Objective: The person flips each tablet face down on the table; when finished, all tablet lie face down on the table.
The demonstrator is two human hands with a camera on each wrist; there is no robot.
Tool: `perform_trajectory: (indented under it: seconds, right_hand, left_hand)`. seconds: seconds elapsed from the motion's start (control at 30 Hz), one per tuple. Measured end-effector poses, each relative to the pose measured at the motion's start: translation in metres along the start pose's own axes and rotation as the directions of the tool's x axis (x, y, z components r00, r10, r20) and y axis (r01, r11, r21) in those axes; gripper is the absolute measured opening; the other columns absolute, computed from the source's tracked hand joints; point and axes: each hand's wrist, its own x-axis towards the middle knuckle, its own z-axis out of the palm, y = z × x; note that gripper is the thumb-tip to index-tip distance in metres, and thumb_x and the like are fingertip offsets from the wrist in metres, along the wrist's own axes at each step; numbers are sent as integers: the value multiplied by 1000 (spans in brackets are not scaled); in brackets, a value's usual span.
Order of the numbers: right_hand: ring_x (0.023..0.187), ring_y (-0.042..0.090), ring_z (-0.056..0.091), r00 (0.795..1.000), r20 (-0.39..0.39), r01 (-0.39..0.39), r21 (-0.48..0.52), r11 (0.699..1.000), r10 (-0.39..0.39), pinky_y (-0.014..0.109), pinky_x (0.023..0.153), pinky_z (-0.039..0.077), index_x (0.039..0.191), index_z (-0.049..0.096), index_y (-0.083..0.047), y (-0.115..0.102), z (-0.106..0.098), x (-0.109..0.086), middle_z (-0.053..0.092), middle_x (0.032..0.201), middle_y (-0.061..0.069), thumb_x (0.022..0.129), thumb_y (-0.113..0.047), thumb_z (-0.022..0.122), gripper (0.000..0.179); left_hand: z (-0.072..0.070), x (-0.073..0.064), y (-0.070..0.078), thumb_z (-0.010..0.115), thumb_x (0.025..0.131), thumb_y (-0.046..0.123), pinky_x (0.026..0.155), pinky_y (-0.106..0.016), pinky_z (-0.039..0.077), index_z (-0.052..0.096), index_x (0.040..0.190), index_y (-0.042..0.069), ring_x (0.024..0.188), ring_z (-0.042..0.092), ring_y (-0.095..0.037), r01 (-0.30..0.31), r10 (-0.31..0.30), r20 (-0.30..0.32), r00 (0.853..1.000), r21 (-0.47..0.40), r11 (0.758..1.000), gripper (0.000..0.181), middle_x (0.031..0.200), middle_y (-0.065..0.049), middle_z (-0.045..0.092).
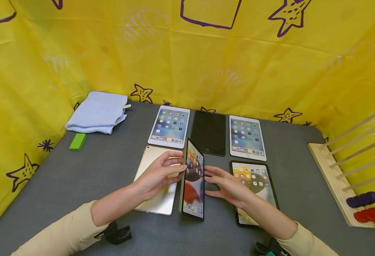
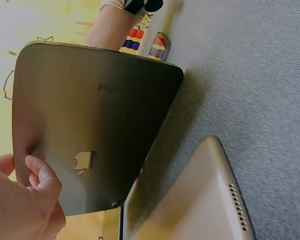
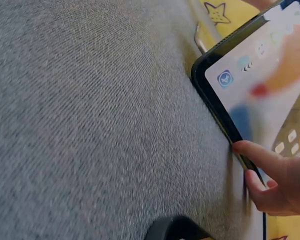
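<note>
A dark tablet [image 1: 194, 185] stands tilted on a long edge at the middle of the table, its lit screen facing right. My left hand [image 1: 162, 172] pinches its upper edge; the left wrist view shows its dark back [image 2: 85, 120] with an apple logo. My right hand [image 1: 227, 186] touches the lower edge with its fingertips, and in the right wrist view those fingers [image 3: 262, 160] meet the frame beside the screen. Under my left hand lies a gold tablet [image 1: 168, 202], back up. A black-framed tablet [image 1: 267, 174] lies lit, partly hidden by my right forearm.
Behind, a white tablet [image 1: 169, 126], a dark-screened black tablet [image 1: 209, 133] and another white tablet [image 1: 247, 137] lie in a row. A folded blue cloth [image 1: 98, 112] and a green block [image 1: 77, 142] are at left. A wooden bead abacus [image 1: 337, 185] stands at right.
</note>
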Motion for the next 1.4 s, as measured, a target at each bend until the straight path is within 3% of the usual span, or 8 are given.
perform_trajectory:
  seconds: [0.23, 0.43, 0.6, 0.73, 0.93, 1.2, 1.3, 1.4]
  right_hand:
    - [137, 37, 27, 998, 67, 10, -4, 1000, -9, 51, 99, 45, 151, 15, 5, 1, 7, 4, 16, 155, 25, 97, -9, 47, 64]
    - [133, 36, 37, 998, 57, 26, -67, 997, -22, 50, 98, 45, 151, 20, 4, -4, 7, 5, 22, 154, 23, 98, -8, 46, 59]
    - [131, 34, 40, 994, 45, 106, -138, 985, -101, 51, 101, 42, 150, 29, 0, -20, 6, 9, 27, 154, 19, 99, -11, 49, 55]
    - [134, 32, 37, 980, 7, 195, -219, 956, -199, 51, 104, 39, 148, 35, -5, -35, 8, 15, 33, 152, 13, 100, -21, 53, 54]
    - [135, 25, 39, 936, -44, 311, -355, 882, -348, 51, 107, 36, 146, 41, -16, -45, 12, 26, 40, 148, 5, 98, -35, 58, 54]
    - [132, 23, 43, 916, -46, 353, -380, 855, -399, 51, 106, 37, 142, 48, -18, -47, 13, 35, 47, 145, 7, 98, -34, 60, 48]
    - [132, 23, 43, 915, -39, 359, -378, 854, -402, 53, 106, 37, 142, 47, -14, -46, 11, 36, 48, 144, 9, 99, -31, 58, 48]
    - [133, 25, 43, 916, -27, 362, -371, 855, -400, 56, 105, 37, 143, 46, -12, -46, 9, 36, 47, 145, 11, 99, -30, 57, 48]
  left_hand:
    - [10, 2, 2, 66, 90, 4, 91, -40, 51, 48, 124, 2, 100, 61, -19, -12, 11, 27, 1000, 18, 1000, 39, 116, -10, 55]
    - [17, 4, -1, 67, 90, 6, 92, -42, 51, 52, 117, 3, 100, 60, -19, -9, 9, 54, 998, 7, 1000, 31, 109, -6, 58]
    - [20, 6, -4, 67, 90, 7, 91, -42, 52, 55, 110, 3, 98, 62, -17, -11, 11, 62, 998, -2, 1000, 24, 104, -4, 60]
    - [23, 9, -6, 68, 91, 9, 92, -42, 51, 55, 109, 4, 95, 62, -15, -6, 5, 68, 998, 8, 1000, 23, 104, -4, 59]
    - [27, 11, -11, 69, 91, 11, 93, -42, 51, 56, 108, 4, 95, 62, -14, -17, 16, 73, 997, 15, 1000, 22, 103, -3, 59]
    - [30, 14, -16, 69, 91, 13, 93, -41, 51, 58, 110, 1, 97, 62, -16, -57, 52, 79, 995, 63, 996, 26, 104, -4, 62]
    - [29, 13, -17, 70, 90, 16, 93, -38, 50, 59, 111, 1, 100, 62, -17, -102, 90, 79, 993, 153, 983, 28, 105, -5, 64]
    - [27, 12, -18, 72, 89, 20, 91, -36, 50, 63, 109, 7, 101, 61, -17, -234, 213, 102, 972, 311, 921, 25, 106, -2, 64]
